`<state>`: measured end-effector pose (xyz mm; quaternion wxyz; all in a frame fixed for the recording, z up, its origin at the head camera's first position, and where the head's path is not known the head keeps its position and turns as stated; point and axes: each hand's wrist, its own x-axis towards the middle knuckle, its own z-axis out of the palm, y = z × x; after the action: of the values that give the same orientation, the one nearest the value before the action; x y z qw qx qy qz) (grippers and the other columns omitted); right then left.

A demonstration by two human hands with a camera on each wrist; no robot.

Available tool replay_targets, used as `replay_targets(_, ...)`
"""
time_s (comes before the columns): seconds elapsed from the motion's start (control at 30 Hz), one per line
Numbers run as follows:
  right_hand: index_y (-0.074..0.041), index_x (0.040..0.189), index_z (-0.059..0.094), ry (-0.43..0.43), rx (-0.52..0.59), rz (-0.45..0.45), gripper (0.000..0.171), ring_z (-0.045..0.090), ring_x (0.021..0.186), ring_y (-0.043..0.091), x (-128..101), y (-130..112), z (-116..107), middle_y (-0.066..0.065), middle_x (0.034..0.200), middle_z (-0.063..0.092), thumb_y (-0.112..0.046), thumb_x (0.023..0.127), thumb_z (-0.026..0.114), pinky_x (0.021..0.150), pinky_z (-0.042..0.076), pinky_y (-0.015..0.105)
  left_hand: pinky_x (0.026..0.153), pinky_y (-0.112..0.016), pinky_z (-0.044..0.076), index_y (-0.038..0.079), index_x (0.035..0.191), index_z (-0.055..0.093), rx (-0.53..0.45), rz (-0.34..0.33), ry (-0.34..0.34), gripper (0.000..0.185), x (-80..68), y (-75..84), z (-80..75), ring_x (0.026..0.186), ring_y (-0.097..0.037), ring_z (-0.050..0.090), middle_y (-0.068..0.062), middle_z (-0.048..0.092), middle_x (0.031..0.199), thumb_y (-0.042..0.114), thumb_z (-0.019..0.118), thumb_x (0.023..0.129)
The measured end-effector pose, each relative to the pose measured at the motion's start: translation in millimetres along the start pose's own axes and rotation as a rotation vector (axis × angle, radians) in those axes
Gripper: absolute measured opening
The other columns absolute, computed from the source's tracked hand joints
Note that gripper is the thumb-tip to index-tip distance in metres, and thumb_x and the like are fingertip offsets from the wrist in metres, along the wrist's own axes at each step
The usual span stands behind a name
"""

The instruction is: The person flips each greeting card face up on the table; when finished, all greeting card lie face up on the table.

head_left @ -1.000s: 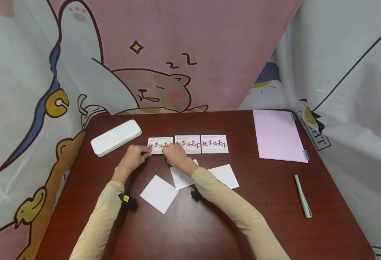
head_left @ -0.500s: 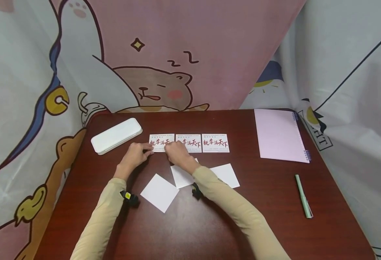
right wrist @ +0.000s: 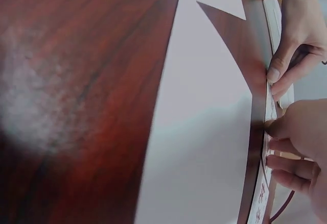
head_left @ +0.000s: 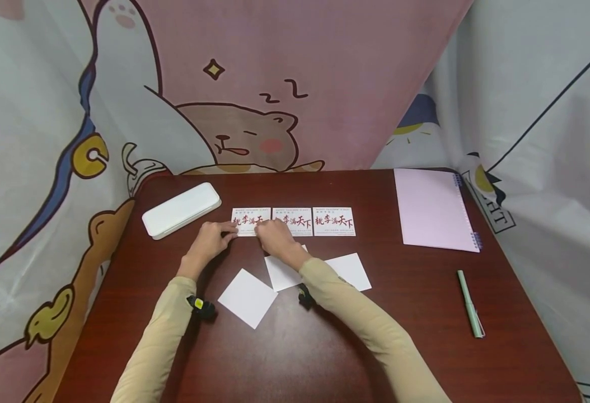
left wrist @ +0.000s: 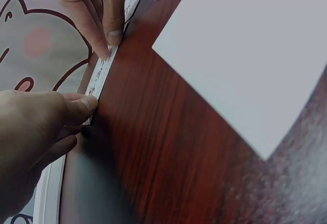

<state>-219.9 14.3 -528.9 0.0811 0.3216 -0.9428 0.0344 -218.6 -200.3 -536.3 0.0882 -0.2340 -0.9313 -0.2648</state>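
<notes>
Three small white cards printed with red characters lie in a row at the far middle of the table: a left card [head_left: 243,219], a middle card [head_left: 301,222] and a right card [head_left: 333,222]. My left hand [head_left: 208,243] pinches the left card's left end between thumb and fingers, which the left wrist view shows close up. At the other end of that card my right hand [head_left: 276,239] grips its edge with thumb and fingertips, covering part of the middle card. Nearer me lie blank white cards: one [head_left: 247,298] turned cornerwise, another [head_left: 281,274] partly under the right forearm, and one [head_left: 354,271] to its right.
A white case [head_left: 181,210] sits at the back left, close to the left hand. On the right are a pink spiral notebook [head_left: 433,210] and a green pen [head_left: 470,305]. A printed cloth [head_left: 335,73] hangs behind the table.
The whole view has shifted slightly. Both hands stay on the left printed card, which has been straightened a little and sits more level with the other two.
</notes>
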Motion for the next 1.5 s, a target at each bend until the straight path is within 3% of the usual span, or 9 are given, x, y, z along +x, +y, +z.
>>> replay_targets(0.2,-0.012,0.090,0.072,0.097,0.147,-0.015,0.009,0.073,0.078,0.021,-10.4,11.1,-12.0,0.001,0.085,0.076,-0.015,0.096,0.066,0.069,0.059,0.037,0.099,-0.049,0.054,-0.001,0.109,0.077,-0.031,-0.039,-0.004,0.024,-4.7,17.6,-4.5,0.116,-0.035,0.069,-0.018,0.073,0.120,0.004,0.079,0.086)
replay_targets(0.37,-0.007,0.106,0.076,0.088,0.289,0.018,0.016,0.074,0.093,0.026,-33.3,29.2,-36.5,0.007,0.103,0.078,-0.014,0.092,0.073,0.080,0.060,0.040,0.099,-0.049,0.055,0.004,0.119,0.073,-0.027,-0.071,-0.115,0.032,-14.9,53.3,-9.9,0.115,-0.033,0.068,-0.016,0.072,0.121,0.017,0.078,0.090)
replay_targets(0.47,-0.004,0.113,0.074,0.018,0.384,0.043,0.025,0.072,0.104,0.028,-51.6,38.9,-51.2,0.010,0.112,0.076,-0.016,0.091,0.076,0.088,0.060,0.041,0.096,-0.051,0.055,0.007,0.127,0.069,-0.012,-0.082,-0.193,0.041,-21.9,75.1,-8.4,0.116,-0.033,0.066,-0.014,0.068,0.124,0.026,0.077,0.092)
replay_targets(0.6,-0.005,0.121,0.071,-0.144,0.445,0.025,0.037,0.068,0.111,0.026,-76.8,47.4,-64.9,0.009,0.118,0.072,-0.020,0.088,0.080,0.094,0.057,0.042,0.097,-0.051,0.055,0.009,0.136,0.062,0.017,-0.080,-0.281,0.055,-29.9,100.0,1.7,0.120,-0.032,0.063,-0.014,0.062,0.131,0.034,0.078,0.090)
replay_targets(0.77,-0.007,0.134,0.061,-0.293,0.406,-0.025,0.070,0.061,0.119,0.030,-101.0,49.5,-64.9,0.012,0.132,0.062,-0.028,0.074,0.091,0.100,0.052,0.045,0.091,-0.049,0.056,0.005,0.137,0.057,0.078,-0.049,-0.333,0.075,-36.6,124.8,16.5,0.113,-0.033,0.061,-0.017,0.059,0.127,0.042,0.087,0.079)
replay_targets(0.93,-0.006,0.141,0.053,-0.341,0.325,-0.041,0.092,0.055,0.116,0.034,-111.0,51.1,-57.5,0.015,0.137,0.056,-0.031,0.064,0.097,0.100,0.050,0.046,0.085,-0.045,0.054,0.001,0.134,0.055,0.120,-0.021,-0.340,0.086,-36.1,136.0,28.0,0.104,-0.033,0.057,-0.019,0.056,0.120,0.040,0.094,0.068)
replay_targets(1.13,-0.005,0.137,0.056,-0.313,0.316,-0.067,0.091,0.052,0.104,0.030,-111.5,54.2,-52.0,0.013,0.127,0.055,-0.029,0.060,0.098,0.090,0.050,0.042,0.085,-0.042,0.050,0.000,0.138,0.051,0.103,-0.072,-0.369,0.098,-26.5,142.1,33.0,0.101,-0.029,0.047,-0.018,0.049,0.112,0.034,0.099,0.060)
replay_targets(1.27,-0.008,0.133,0.057,-0.287,0.354,-0.054,0.088,0.049,0.105,0.029,-111.7,54.9,-50.3,0.015,0.123,0.052,-0.026,0.058,0.099,0.089,0.050,0.041,0.088,-0.042,0.047,0.001,0.135,0.052,0.080,-0.077,-0.363,0.098,-21.9,144.5,33.5,0.103,-0.030,0.042,-0.018,0.047,0.112,0.028,0.101,0.055)
replay_targets(1.5,-0.011,0.124,0.064,-0.138,0.418,0.002,0.047,0.062,0.103,0.024,-115.6,58.8,-54.8,0.010,0.116,0.064,-0.009,0.081,0.083,0.084,0.056,0.040,0.091,-0.044,0.044,0.000,0.130,0.059,0.000,-0.038,-0.258,0.076,-20.4,142.8,29.5,0.104,-0.029,0.045,-0.016,0.053,0.112,0.011,0.095,0.064)
